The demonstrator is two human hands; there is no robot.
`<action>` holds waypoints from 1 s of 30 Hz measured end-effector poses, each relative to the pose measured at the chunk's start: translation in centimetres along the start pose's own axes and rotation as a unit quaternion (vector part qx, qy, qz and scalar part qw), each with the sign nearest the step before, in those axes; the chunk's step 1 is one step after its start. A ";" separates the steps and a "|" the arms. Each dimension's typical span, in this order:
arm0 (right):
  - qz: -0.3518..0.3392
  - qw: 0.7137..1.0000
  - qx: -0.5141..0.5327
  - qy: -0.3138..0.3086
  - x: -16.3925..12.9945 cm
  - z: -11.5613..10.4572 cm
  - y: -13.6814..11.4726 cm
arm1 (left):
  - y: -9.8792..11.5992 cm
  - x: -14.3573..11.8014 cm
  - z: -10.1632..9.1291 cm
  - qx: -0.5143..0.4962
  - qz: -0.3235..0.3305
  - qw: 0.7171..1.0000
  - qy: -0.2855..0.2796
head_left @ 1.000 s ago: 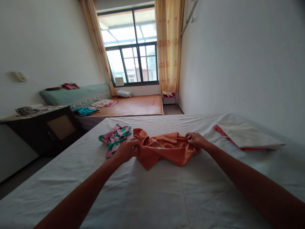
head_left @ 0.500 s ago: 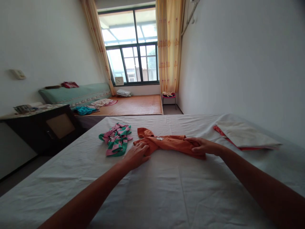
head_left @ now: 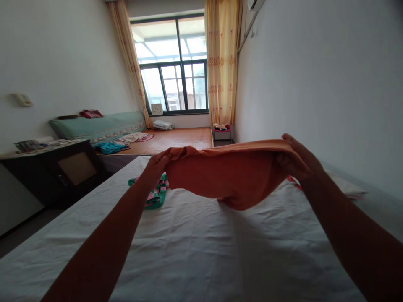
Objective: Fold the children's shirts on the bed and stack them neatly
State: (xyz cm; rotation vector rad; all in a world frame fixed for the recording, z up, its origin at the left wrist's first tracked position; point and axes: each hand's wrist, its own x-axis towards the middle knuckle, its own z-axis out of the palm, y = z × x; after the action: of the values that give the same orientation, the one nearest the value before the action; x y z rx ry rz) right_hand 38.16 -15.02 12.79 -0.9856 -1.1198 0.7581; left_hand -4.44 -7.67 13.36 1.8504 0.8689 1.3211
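Across the foreground, a bed (head_left: 201, 251) covered with a wrinkled white sheet fills most of the view. Beyond its far edge lies a second, low bed (head_left: 179, 140) with a woven mat, a long green bolster (head_left: 97, 126) along the left wall, and a few clothes scattered on top. A large window (head_left: 173, 67) with dark frames stands at the far end, flanked by yellow curtains (head_left: 222, 63). A dark cabinet (head_left: 63, 167) sits at the left, between the two beds.

An orange garment (head_left: 226, 176) is held up in the air above the white sheet, stretched between both hands, its lower edge sagging in the middle down to just above the sheet. The left hand (head_left: 155, 165) is clenched on the garment's left end, fingers wrapped into the cloth. The right hand (head_left: 297, 157) grasps the right end, fingers over the top edge and thumb beneath.

A striped pink-and-green garment (head_left: 155, 195) lies crumpled on the sheet just beyond the left hand, partly hidden behind the wrist. A folded white-and-red cloth (head_left: 349, 188) rests on the sheet at the right, near the wall, mostly hidden by the right forearm. A small stool (head_left: 222, 130) stands under the right curtain.
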 end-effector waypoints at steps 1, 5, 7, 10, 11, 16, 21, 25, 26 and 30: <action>0.029 0.999 0.016 -0.020 0.6 0.5 0.7 | -0.1 0.5 0.2 -0.005 -0.006 1.000 0.002; 0.150 0.987 0.036 -0.033 4.2 3.3 3.2 | -2.2 4.5 0.9 0.040 -0.053 0.998 0.014; 0.111 0.993 0.041 0.008 6.5 4.6 2.5 | -2.4 7.9 0.7 0.023 -0.029 0.995 0.097; -0.032 0.994 0.096 0.035 9.5 5.7 -0.9 | -0.3 12.7 -0.1 -0.037 0.078 0.974 0.210; -0.069 0.991 0.109 0.033 10.1 5.9 -2.1 | 0.9 13.6 -0.4 -0.046 0.114 0.967 0.221; -0.005 0.999 0.050 0.002 9.0 4.8 -2.1 | 3.6 10.3 -0.9 -0.009 0.164 0.972 0.168; 0.199 0.975 -0.079 -0.063 4.2 0.9 5.8 | -0.5 0.0 0.4 0.043 0.020 0.994 -0.101; 0.230 0.931 -0.221 -0.177 1.2 -2.8 10.3 | -2.6 -5.6 0.9 0.128 -0.063 0.924 -0.354; 0.209 0.917 -0.281 -0.191 0.7 -3.4 10.8 | -2.8 -6.2 0.9 0.141 -0.077 0.897 -0.413; 0.051 0.859 -0.479 -0.174 -0.2 -2.8 11.5 | -3.8 -5.8 1.0 0.227 -0.050 0.895 -0.381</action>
State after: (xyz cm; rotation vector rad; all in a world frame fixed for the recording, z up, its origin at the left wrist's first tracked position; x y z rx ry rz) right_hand 40.59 -11.41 1.80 -1.7946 -1.8459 0.4373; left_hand -5.48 -10.57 7.12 2.3725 0.8458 0.2414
